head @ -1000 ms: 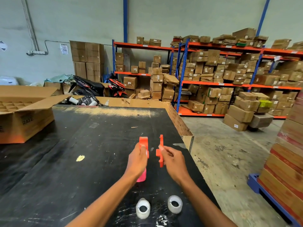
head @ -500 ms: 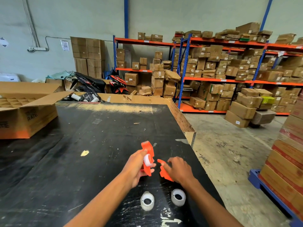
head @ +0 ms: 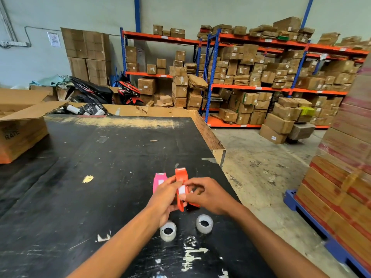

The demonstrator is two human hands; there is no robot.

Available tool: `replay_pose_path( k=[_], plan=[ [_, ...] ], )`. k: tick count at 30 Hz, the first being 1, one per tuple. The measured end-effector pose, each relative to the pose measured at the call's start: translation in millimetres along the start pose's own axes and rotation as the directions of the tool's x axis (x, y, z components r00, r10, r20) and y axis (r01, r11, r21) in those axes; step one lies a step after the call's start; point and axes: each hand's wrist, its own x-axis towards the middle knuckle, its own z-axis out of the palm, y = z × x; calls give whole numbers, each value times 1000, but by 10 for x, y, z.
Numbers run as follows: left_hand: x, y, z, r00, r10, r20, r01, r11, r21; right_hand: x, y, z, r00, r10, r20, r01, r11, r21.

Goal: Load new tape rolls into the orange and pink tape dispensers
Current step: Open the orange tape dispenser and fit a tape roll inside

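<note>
My left hand point(head: 165, 195) grips the orange tape dispenser point(head: 181, 177) from its left side, holding it upright just above the black table point(head: 90, 177). My right hand point(head: 206, 195) pinches at a white core in the dispenser's middle; an orange piece shows under its fingers. The pink tape dispenser point(head: 159, 180) lies on the table just left of the orange one, partly hidden by my left hand. Two clear tape rolls sit on the table near me: one point(head: 168, 231) under my left wrist, one point(head: 204, 223) under my right hand.
An open cardboard box point(head: 20, 129) stands on the table's far left. The table's right edge point(head: 220, 155) drops to a concrete floor. Stacked cartons on a blue pallet point(head: 341, 187) stand at the right; shelving full of boxes lines the back wall.
My hands came together: the orange dispenser and the separate orange piece, held apart before, now meet at the white core. The pink dispenser has come into view beside my left hand.
</note>
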Motion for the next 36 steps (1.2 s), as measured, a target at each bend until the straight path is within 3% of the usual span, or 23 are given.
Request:
replay_pose_path(
  k=[3,5,7,10,13,19,26,28,31,33,36],
  plan=[
    [-15,-16,22,1000,23,-20,-24,999,-31,-57,32,-24,1000,7,-22,-5,997,71],
    [-18,-7,-10,998,42,-42,-43,998,-36,-103,80,-138,996,82,-37,-82,997,13],
    [-12,-1,-61,997,50,-54,-52,997,-51,-169,191,-311,975,220,15,-211,952,-223],
    [-27,-2,-115,997,55,-46,-58,997,-56,-333,375,-446,867,489,101,-341,728,-594],
    [-44,-29,-120,997,69,-20,-69,997,-36,-429,515,-413,799,597,75,-403,624,-670],
    [-104,-63,-74,999,50,-10,-51,998,-30,-400,348,-379,846,530,61,-359,651,-669],
    [-128,-61,-152,999,14,38,-11,996,-89,-257,235,13,905,398,150,-202,713,-672],
    [-139,-58,-216,999,35,27,-33,996,-86,-245,291,24,933,340,120,-210,783,-585],
    [-136,-51,-331,997,68,-30,-70,995,-75,-199,206,-28,968,252,12,-250,964,-90],
    [-137,-45,-382,996,78,-51,-82,992,-93,-168,80,-68,981,192,-14,-187,966,179],
    [-165,-38,-391,996,86,-22,-88,989,-121,-131,-50,-44,992,126,-5,-120,957,263]
  ],
)
